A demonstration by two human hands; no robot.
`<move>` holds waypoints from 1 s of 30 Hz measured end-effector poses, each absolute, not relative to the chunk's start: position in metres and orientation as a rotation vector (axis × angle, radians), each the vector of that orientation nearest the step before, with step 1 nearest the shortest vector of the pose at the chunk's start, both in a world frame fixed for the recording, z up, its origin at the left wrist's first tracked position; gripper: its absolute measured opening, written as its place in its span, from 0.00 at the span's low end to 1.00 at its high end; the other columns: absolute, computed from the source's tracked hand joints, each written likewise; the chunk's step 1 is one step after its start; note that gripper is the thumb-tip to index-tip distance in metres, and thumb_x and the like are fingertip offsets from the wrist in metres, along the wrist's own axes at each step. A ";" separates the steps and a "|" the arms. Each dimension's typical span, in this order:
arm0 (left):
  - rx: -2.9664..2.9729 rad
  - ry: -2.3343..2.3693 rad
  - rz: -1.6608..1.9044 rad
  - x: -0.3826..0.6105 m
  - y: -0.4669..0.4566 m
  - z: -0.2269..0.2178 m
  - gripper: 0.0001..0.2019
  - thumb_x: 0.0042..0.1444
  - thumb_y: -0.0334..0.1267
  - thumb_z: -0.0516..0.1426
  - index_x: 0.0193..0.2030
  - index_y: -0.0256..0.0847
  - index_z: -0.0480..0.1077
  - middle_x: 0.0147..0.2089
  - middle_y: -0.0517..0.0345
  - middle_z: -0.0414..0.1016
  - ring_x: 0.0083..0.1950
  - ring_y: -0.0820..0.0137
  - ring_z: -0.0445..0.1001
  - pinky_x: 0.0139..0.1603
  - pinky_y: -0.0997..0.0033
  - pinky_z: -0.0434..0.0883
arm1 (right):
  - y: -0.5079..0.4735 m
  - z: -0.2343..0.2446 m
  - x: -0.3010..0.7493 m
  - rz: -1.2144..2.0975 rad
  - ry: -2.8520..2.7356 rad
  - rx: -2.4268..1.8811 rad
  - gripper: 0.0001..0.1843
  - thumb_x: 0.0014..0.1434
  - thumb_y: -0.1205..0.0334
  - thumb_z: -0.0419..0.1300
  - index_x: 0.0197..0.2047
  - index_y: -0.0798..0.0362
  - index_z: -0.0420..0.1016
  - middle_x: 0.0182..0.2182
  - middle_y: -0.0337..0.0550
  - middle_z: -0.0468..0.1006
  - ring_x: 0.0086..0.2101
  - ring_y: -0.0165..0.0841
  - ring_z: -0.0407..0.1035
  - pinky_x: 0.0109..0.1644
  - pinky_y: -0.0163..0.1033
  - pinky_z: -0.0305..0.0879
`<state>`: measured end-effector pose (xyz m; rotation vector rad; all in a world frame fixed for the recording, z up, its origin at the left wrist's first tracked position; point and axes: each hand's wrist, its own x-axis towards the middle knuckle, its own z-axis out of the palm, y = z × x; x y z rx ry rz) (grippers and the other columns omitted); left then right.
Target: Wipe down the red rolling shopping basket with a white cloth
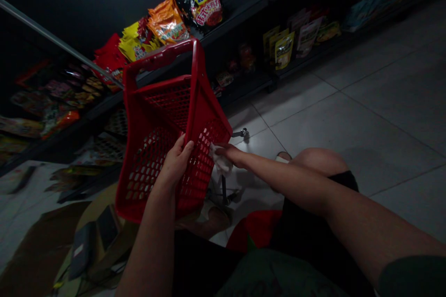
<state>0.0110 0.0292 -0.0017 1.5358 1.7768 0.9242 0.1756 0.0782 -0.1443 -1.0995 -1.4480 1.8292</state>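
Note:
A red plastic shopping basket (pixel 156 116) is tipped on its side in front of me, its handle pointing up. My left hand (pixel 176 162) grips the basket's rim edge, thumb on the outer wall. My right hand (pixel 230 153) presses a crumpled white cloth (pixel 220 161) against the perforated outer side of the basket. My bare knee (pixel 320 160) is raised just right of that hand.
Dark shelves (pixel 240 9) with snack bags (pixel 167 23) run along the back and left. Flattened cardboard (pixel 42 241) and dark items lie on the floor at lower left. A metal leg or caster (pixel 241 133) shows behind the basket. Pale floor tiles (pixel 376 116) spread to the right.

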 end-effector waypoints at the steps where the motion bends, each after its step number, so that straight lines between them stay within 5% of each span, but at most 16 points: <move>1: 1.524 1.769 0.930 0.011 0.029 -0.002 0.25 0.61 0.49 0.56 0.63 0.43 0.68 0.61 0.53 0.75 0.62 0.60 0.71 0.67 0.56 0.64 | 0.077 -0.147 0.177 1.937 -1.335 -1.074 0.21 0.61 0.66 0.56 0.57 0.53 0.74 0.43 0.44 0.82 0.36 0.33 0.76 0.40 0.35 0.72; 5: 1.468 1.724 0.962 0.014 0.030 -0.002 0.26 0.61 0.49 0.56 0.64 0.43 0.68 0.61 0.52 0.75 0.61 0.61 0.72 0.66 0.57 0.65 | 0.076 -0.158 0.184 1.885 -1.285 -1.159 0.17 0.59 0.65 0.58 0.52 0.53 0.77 0.38 0.42 0.82 0.33 0.32 0.75 0.39 0.35 0.71; 12: 1.499 1.743 0.973 0.013 0.033 -0.007 0.25 0.60 0.49 0.56 0.63 0.44 0.69 0.62 0.53 0.74 0.62 0.61 0.71 0.67 0.56 0.64 | 0.080 -0.164 0.175 1.291 -1.920 -1.196 0.22 0.63 0.65 0.58 0.60 0.51 0.73 0.58 0.50 0.73 0.53 0.40 0.71 0.57 0.42 0.66; 20: 1.457 1.741 0.945 0.013 0.030 0.002 0.26 0.60 0.50 0.56 0.63 0.42 0.68 0.61 0.52 0.75 0.61 0.61 0.72 0.65 0.58 0.66 | 0.082 -0.172 0.173 1.425 -1.851 -1.140 0.20 0.61 0.65 0.60 0.57 0.51 0.75 0.50 0.43 0.80 0.49 0.37 0.74 0.54 0.39 0.68; 27: 1.463 1.738 0.949 0.011 0.032 -0.003 0.26 0.61 0.49 0.56 0.65 0.44 0.67 0.61 0.53 0.75 0.60 0.61 0.73 0.66 0.58 0.66 | 0.065 -0.156 0.175 1.030 -2.303 -1.051 0.24 0.64 0.56 0.58 0.63 0.45 0.70 0.60 0.47 0.71 0.51 0.41 0.72 0.48 0.40 0.70; 30: 1.468 1.734 0.942 0.009 0.032 -0.002 0.26 0.60 0.50 0.56 0.64 0.44 0.67 0.61 0.53 0.75 0.61 0.61 0.72 0.66 0.58 0.65 | 0.071 -0.152 0.174 1.167 -2.214 -1.079 0.25 0.62 0.60 0.60 0.62 0.46 0.71 0.57 0.46 0.75 0.50 0.39 0.73 0.50 0.38 0.69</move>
